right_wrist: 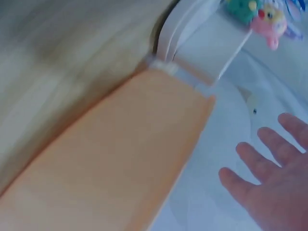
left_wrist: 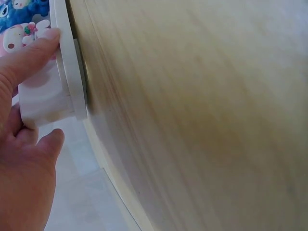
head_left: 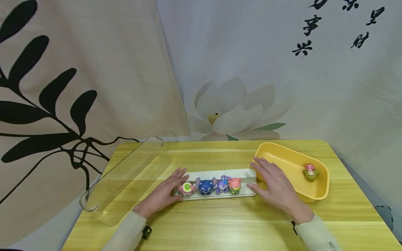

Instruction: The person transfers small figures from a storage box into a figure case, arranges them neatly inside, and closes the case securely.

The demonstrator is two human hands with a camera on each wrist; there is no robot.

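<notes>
On the table stands a long white stepped display base [head_left: 204,175]. A row of toy figurines fills much of it: a pink one with a yellow-green round top [head_left: 186,188], a blue big-eared one [head_left: 206,187], a purple one [head_left: 222,184] and a pink-and-green one [head_left: 234,185]. My left hand [head_left: 163,193] grips the base's left end, its thumb at the front edge. Past the right end, my right hand [head_left: 277,183] hovers with spread fingers, holding nothing. It partly covers the near left side of a yellow bin [head_left: 323,190].
Inside the bin lies a green figurine with a pink top [head_left: 311,173]. A clear plastic cover [head_left: 125,181] leans across the table's left edge. Behind the wooden table [head_left: 220,226] hangs a printed curtain [head_left: 235,52].
</notes>
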